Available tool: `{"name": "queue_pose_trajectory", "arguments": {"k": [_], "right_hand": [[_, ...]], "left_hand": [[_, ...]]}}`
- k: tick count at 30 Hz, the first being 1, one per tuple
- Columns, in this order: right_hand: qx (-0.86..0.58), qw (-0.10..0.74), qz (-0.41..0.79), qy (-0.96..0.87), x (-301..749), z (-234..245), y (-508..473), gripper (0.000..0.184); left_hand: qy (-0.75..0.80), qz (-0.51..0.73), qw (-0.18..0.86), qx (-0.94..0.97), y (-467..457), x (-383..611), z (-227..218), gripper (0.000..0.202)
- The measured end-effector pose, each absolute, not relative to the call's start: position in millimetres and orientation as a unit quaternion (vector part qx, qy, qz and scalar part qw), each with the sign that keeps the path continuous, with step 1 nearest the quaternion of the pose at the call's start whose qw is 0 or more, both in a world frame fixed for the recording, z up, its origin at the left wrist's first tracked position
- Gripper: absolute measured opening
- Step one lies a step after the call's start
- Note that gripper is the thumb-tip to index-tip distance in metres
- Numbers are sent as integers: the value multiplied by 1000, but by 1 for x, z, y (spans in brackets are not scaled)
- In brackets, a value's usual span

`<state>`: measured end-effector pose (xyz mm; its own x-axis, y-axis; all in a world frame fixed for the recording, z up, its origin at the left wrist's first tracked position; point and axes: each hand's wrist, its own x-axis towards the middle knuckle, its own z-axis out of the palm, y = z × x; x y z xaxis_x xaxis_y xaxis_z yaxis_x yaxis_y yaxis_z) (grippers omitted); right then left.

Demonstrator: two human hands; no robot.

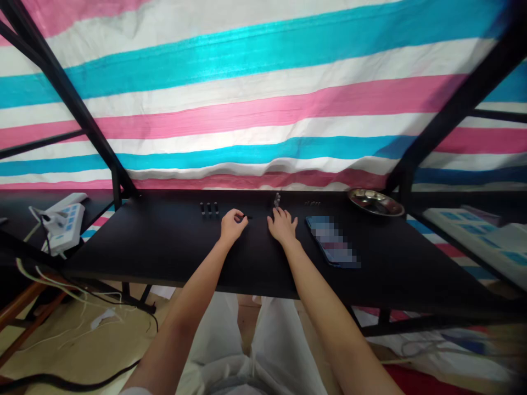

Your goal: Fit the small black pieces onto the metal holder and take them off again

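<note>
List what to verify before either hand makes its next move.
1. Left hand gripping the small dark piece: ok, apparently pinched at the fingertips.
2. Right hand touching the small silvery pieces: cannot tell, fingers hide contact.
3. Three dark cylinders standing apart: ok.
4. Phone apart from the right hand: ok.
5. Metal dish contents identifiable: cannot tell, too small.

Broad stripes of turquoise, white and pink are carried by the sheet (255, 120) behind the table's far edge. The table (164, 241) is finished in plain black — matched by the frame bars (82, 104) at its far corners. Dark bodies and pale grey ends are shown by three pegs (209, 208) near the far edge. Silver is shown by the dish (364, 206) at the far right corner. Blue, overlaid with blurred squares, is seen on the phone (329, 241); white is worn — the trousers (280, 329) below the near edge.
</note>
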<state>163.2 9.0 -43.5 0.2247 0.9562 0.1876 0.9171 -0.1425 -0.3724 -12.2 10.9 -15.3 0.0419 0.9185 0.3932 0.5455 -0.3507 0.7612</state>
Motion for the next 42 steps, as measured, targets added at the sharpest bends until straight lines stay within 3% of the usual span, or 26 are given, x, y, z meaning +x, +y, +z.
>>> {"name": "queue_pose_trajectory", "arguments": {"k": [6,12,18,42], "right_hand": [[-707,286,32,-647,160,-39,1,36],[-591,449,2,-670,155,-31,-4,21],[-517,598,98,-605,148,-23,-7,20],[-458,649,260,-549,147,-25,-2,25]], "left_hand": [[507,483,250,668,11,-9,-16,10],[493,536,349,590,15,-10,-15,13],[474,564,449,506,19,-11,-13,17],[422,540,542,485,21,-17,-11,30]]}}
